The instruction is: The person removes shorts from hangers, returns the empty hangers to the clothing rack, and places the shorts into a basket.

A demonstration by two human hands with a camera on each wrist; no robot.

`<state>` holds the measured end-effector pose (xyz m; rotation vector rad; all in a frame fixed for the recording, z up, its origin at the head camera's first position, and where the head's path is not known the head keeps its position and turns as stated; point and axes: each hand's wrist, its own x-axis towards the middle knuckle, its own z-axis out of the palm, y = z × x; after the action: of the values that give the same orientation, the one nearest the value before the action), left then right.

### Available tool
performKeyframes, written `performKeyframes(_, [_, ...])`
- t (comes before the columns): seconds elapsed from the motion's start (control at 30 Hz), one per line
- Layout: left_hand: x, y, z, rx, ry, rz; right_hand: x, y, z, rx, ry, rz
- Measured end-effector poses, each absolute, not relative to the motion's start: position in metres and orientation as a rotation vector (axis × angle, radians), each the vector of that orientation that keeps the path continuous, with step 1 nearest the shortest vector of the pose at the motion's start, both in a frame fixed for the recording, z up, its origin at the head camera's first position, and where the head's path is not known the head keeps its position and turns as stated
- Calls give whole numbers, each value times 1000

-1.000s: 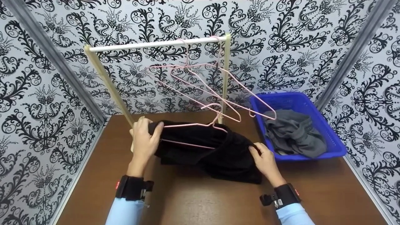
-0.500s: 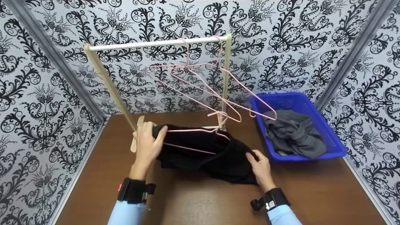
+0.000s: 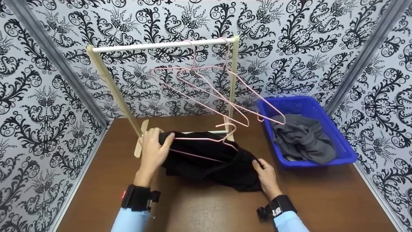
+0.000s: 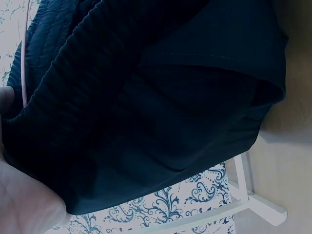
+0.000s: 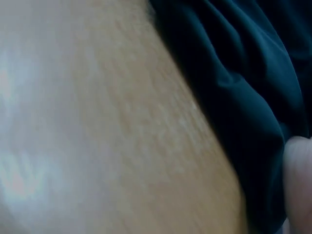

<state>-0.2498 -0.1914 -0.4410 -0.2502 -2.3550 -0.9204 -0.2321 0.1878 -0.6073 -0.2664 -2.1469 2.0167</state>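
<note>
In the head view, the black garment (image 3: 209, 174) was held above the table (image 3: 199, 209), in front of the clothes rack (image 3: 111, 85). The left hand (image 3: 152, 149) gripped its left end, thumb in front. The right hand (image 3: 267, 177) pinched its right edge between thumb and fingers. A pink hanger (image 3: 197, 139) lay in the garment's opening, its shoulders and lower bar partly covered by cloth and its hook sticking up, off the rail (image 3: 138, 47). Two other pink hangers (image 3: 252, 91) hung bare near the rail's right end. To the right, a blue basket (image 3: 346, 156) held grey cloth (image 3: 302, 138).

In the left wrist view, the garment filled most of the space and showed a gathered, elastic-looking band. The left hand clasped the band at the left edge, where the pink wire ran along its inner side. Part of the rack's foot showed at the lower right.

In the right wrist view, blurred, the garment's folds ran down the right side beside the tabletop, and one digit of the right hand touched the cloth at the edge.
</note>
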Motion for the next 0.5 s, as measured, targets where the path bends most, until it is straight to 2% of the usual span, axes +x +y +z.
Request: performKeyframes(0.5, [-247, -205, -453, -243, -2390, -952, -233, 190, -611, -154, -2203, 2098])
